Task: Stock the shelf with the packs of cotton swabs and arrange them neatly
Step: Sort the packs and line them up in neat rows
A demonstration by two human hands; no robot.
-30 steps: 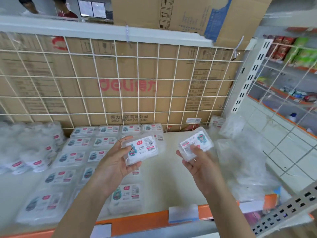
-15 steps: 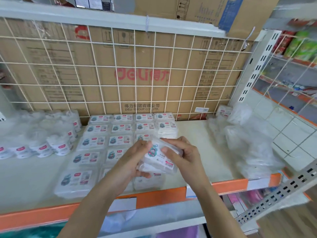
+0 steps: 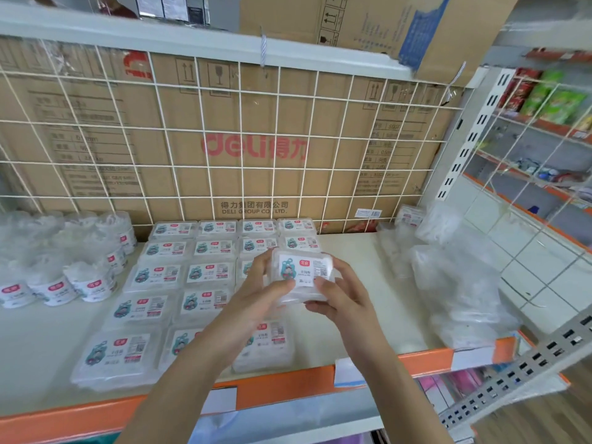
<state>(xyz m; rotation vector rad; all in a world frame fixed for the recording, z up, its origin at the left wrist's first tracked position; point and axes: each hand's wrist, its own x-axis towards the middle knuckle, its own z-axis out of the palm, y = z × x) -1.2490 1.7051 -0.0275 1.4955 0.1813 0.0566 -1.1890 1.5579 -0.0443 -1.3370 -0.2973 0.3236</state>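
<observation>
Gripping one cotton swab pack, left hand and right hand hover above the shelf.

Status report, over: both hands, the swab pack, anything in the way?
Left hand and right hand both grip the held swab pack, label up. It is above the rows of packs on the shelf. Nothing blocks; plastic bag lies aside on right.

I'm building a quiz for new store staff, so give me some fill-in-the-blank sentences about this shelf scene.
The left hand and right hand grip the held pack over a shelf with an ____ front edge.
The flat packs lie in rows to the ____ of the clear bag.
The big box behind them is made of ____.
Missing words: orange; left; cardboard.
</observation>
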